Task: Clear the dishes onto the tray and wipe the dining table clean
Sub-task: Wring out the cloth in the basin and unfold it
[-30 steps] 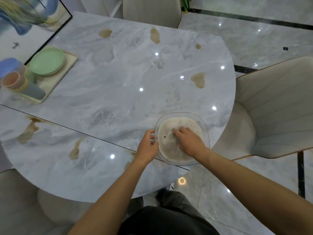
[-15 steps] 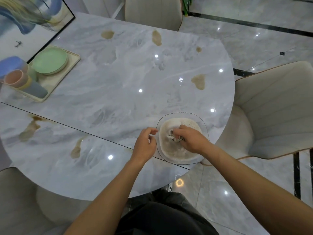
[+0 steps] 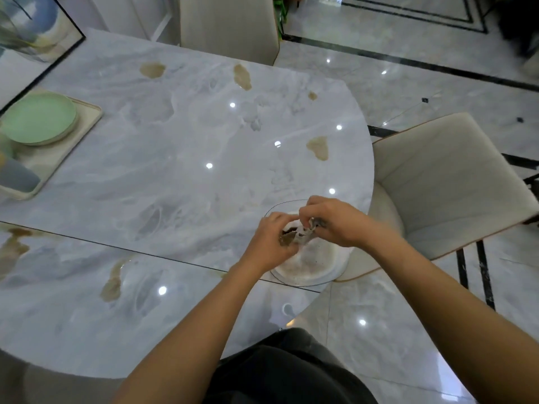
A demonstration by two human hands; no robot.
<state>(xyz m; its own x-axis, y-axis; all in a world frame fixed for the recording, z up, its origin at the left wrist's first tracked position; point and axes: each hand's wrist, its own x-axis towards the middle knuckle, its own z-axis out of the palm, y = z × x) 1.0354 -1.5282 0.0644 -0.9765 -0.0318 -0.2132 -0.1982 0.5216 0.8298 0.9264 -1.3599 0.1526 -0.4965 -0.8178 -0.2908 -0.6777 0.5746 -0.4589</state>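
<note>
A second ago the left hand pinched the rim of the glass plate while the right hand pressed flat into the wet white mass lying in it. Half a second ago the right hand was gathering that mass and the left had let go of the rim. Now both hands meet over the plate and hold the wad between them, lifted clear of the plate's bottom. The left fingers are curled around its brown-stained end and the right fingers pinch its paler end. Whether the wad is cloth or paper cannot be told.

The plate has not moved. It sits at the near right edge of the tabletop, partly overhanging it, with a milky film and dark specks inside.

The brown stains lie where they did before: two at the far side, one small and one larger toward the right edge, and two on the near left part.

The tray stays at the far left, well apart from the hands, carrying the green plate and a grey cup. The view has shifted, so the other cups on the tray are now cut off by the frame edge.

A cream chair stands just beside the plate's end of the tabletop.
</note>
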